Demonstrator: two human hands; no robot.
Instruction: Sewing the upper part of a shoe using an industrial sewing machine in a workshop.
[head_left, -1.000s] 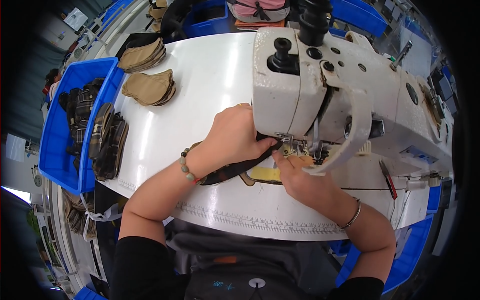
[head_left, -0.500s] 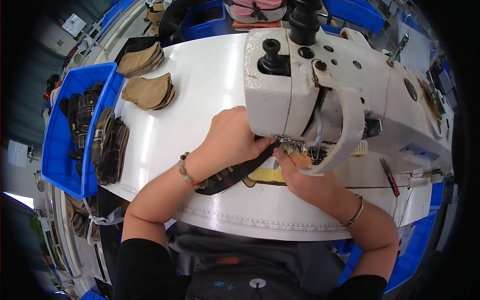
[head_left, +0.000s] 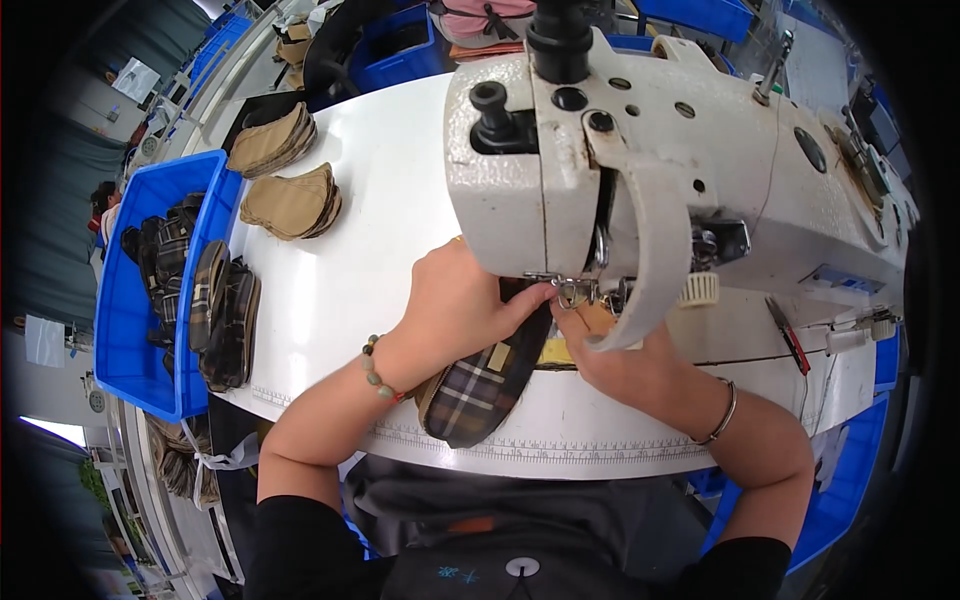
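Observation:
A plaid fabric slipper point(head_left: 475, 395) with a dark edge hangs from the needle area of a white sewing machine point(head_left: 560, 200) toward the table's front edge. My left hand point(head_left: 455, 300) lies over its far end, thumb and fingers closed on the dark edge beside the metal presser foot point(head_left: 572, 292). From the right, my right hand point(head_left: 625, 365) reaches in with its fingers pressed together at the same spot. What the right fingertips hold is partly hidden by the machine's white curved guard point(head_left: 655, 250). A yellow strip point(head_left: 557, 352) shows on the table between the hands.
Two stacks of tan sole-shaped pieces point(head_left: 288, 203) lie at the far left. Beside them a blue bin point(head_left: 182, 365) holds plaid slippers point(head_left: 165, 262), with more leaning outside it point(head_left: 228, 325). Red-handled snips point(head_left: 788, 335) rest at the right. A printed ruler point(head_left: 560, 450) follows the front edge.
The plaid slipper has swung round toward the front edge, and more of its checked face shows. Both hands stay at the presser foot. The whole view has shifted slightly.

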